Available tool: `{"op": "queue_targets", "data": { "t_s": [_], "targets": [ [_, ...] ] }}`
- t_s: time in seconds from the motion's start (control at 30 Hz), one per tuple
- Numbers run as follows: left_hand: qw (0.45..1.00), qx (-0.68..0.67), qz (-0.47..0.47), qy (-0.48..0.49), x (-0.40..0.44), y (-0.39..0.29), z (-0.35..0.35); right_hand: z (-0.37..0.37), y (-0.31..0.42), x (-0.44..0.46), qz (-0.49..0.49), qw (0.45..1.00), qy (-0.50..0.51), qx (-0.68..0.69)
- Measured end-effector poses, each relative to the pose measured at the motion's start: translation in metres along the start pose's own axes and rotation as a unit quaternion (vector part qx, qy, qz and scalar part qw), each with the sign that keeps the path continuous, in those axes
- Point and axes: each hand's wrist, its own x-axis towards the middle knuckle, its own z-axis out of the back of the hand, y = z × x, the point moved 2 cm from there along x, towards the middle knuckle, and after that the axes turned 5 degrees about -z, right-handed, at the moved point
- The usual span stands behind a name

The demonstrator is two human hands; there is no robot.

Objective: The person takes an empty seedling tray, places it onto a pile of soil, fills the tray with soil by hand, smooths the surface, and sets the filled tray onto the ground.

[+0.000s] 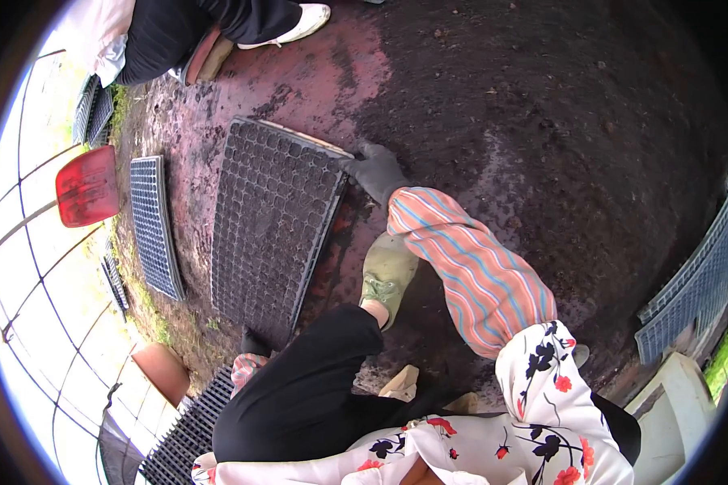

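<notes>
A large seedling tray (279, 218), its cells filled with dark soil, lies slantwise in front of me. My right hand (374, 171), in a dark grey glove, is closed on the tray's far right corner. A striped sleeve cover runs up that arm. At the tray's near end is my left hand (255, 341), also in a dark glove and touching or very close to the edge. My bent knee partly covers it, so its fingers do not show clearly.
Dark loose soil (526, 162) spreads over the red ground sheet (323, 73) on the right. An unfilled tray (156, 226) and a red shovel (87, 187) are at left. Stacked trays (692, 279) stand far right. Another person's white shoe (303, 24) is at the top.
</notes>
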Motion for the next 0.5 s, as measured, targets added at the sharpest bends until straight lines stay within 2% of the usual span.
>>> {"op": "queue_targets", "data": {
  "t_s": [0.1,0.13,0.17,0.2,0.23,0.27,0.3,0.33,0.37,0.43,0.47,0.5],
  "targets": [
    [0.998,0.059,-0.031,-0.013,0.001,0.009,-0.02,0.008,0.001,0.001,-0.029,0.998,0.021,-0.053],
    [0.989,0.123,-0.07,-0.035,0.004,0.009,-0.022,0.014,0.005,-0.006,-0.026,0.998,0.013,-0.053],
    [0.967,0.216,-0.117,-0.067,0.0,0.005,-0.032,0.021,0.01,-0.018,-0.03,1.0,0.009,0.002],
    [0.915,0.331,-0.204,-0.103,-0.003,-0.002,-0.041,0.027,0.013,-0.03,-0.034,0.998,0.008,0.056],
    [0.846,0.421,-0.296,-0.138,-0.014,-0.013,-0.057,0.036,-0.002,-0.036,0.003,0.999,0.012,0.033],
    [0.795,0.445,-0.387,-0.14,-0.027,-0.025,-0.08,0.059,0.015,-0.065,-0.058,0.997,0.053,0.014],
    [0.747,0.415,-0.514,-0.078,-0.041,-0.033,-0.104,0.08,0.008,-0.086,-0.011,0.999,0.04,-0.029],
    [0.681,0.373,-0.63,-0.017,-0.063,-0.05,-0.138,0.104,0.012,-0.113,-0.027,0.996,0.047,-0.076],
    [0.651,0.334,-0.677,0.079,-0.092,-0.066,-0.175,0.128,-0.004,-0.131,-0.005,0.99,0.037,-0.137],
    [0.59,0.243,-0.728,0.251,-0.149,-0.076,-0.246,0.176,-0.015,-0.183,-0.046,0.975,0.012,-0.219],
    [0.562,0.193,-0.734,0.327,-0.177,-0.07,-0.272,0.2,-0.018,-0.207,-0.124,0.967,0.014,-0.223],
    [0.608,0.212,-0.676,0.358,-0.207,-0.054,-0.293,0.225,-0.011,-0.238,-0.062,0.948,-0.005,-0.311]
  ]
}}
